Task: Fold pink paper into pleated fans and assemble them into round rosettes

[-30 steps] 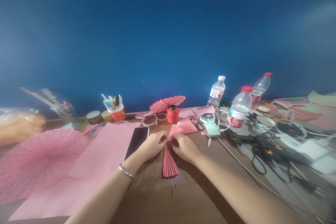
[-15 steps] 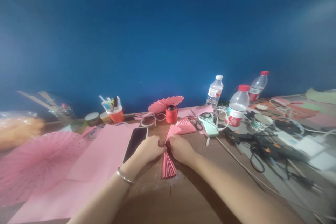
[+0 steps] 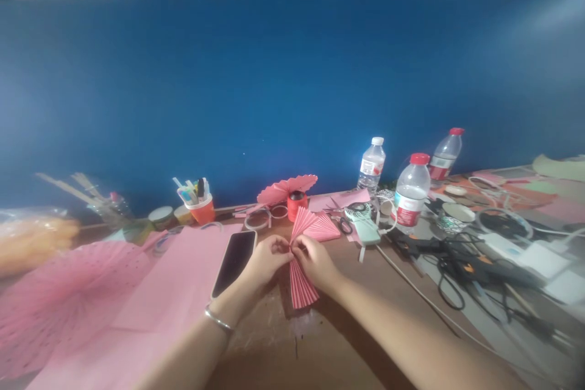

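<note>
A pleated pink paper strip (image 3: 302, 285) is pinched at its middle, both ends fanning out like a bow. My left hand (image 3: 269, 256) grips the pinch from the left, thumb and fingers closed. From the right, my right hand (image 3: 316, 261) closes on the same spot with thumb and index finger. Whether a tie is at the pinch is too small to tell. Just beyond lies a second folded pink fan (image 3: 325, 228). A dark-screened phone (image 3: 234, 262) lies beside my left wrist, partly covered by my left hand.
Pink paper sheets (image 3: 171, 286) and a large pink paper rosette (image 3: 68, 298) spread over the left. A red jar (image 3: 297, 210), tape rolls (image 3: 257, 219) and a cup of pens (image 3: 201, 210) stand behind. Bottles (image 3: 411, 195), a mint-green device (image 3: 365, 228) and tangled cables (image 3: 452, 274) fill the right.
The lower end of the pleated paper has spread wider and swung slightly right. Its upper end shows more openly above my fingers. The camera view has tilted up a little.
</note>
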Tool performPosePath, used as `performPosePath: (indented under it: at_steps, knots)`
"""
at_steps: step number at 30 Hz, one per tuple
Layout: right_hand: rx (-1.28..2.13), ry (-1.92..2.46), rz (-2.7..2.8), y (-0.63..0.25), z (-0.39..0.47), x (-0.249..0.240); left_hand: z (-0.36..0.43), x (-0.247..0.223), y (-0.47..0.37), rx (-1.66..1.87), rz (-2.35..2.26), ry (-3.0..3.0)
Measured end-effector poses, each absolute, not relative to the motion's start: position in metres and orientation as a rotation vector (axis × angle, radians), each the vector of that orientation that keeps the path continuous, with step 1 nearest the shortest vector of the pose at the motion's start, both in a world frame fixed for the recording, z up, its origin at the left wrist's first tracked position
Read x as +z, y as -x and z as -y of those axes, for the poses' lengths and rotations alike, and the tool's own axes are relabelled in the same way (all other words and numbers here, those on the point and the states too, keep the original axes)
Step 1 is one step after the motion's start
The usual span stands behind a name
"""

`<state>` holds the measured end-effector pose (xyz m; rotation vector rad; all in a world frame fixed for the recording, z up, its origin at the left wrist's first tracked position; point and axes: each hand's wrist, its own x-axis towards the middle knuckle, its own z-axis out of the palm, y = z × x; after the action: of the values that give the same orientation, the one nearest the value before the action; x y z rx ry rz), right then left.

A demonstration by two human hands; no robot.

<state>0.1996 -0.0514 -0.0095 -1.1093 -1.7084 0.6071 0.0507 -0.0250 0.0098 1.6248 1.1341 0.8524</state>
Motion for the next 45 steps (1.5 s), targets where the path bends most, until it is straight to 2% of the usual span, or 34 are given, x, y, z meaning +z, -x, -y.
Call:
performPosePath:
  at_steps: [5, 10, 15, 20, 30, 45]
  knots:
    - [0.816, 1.025, 1.428, -0.204, 0.049, -0.009, 0.030, 0.016, -0.052, 0.929, -1.021, -1.446]
    - [1.413, 0.795, 1.070, -0.201, 0.047, -0.011, 0.035, 0.028, -0.049, 0.958, -1.018, -1.798]
    - [1.622, 0.639, 0.833, -0.197, 0.051, -0.003, 0.038, 0.039, -0.049, 0.969, -1.116, -2.089]
    - [1.591, 0.676, 0.812, -0.198, 0.053, 0.009, 0.042, 0.045, -0.050, 1.068, -1.011, -2.367]
    - [1.355, 0.934, 1.011, -0.201, 0.052, 0.016, 0.045, 0.046, -0.051, 1.134, -0.955, -2.455]
    - [1.367, 0.818, 1.080, -0.206, 0.046, 0.006, 0.040, 0.047, -0.050, 1.056, -1.049, -1.871]
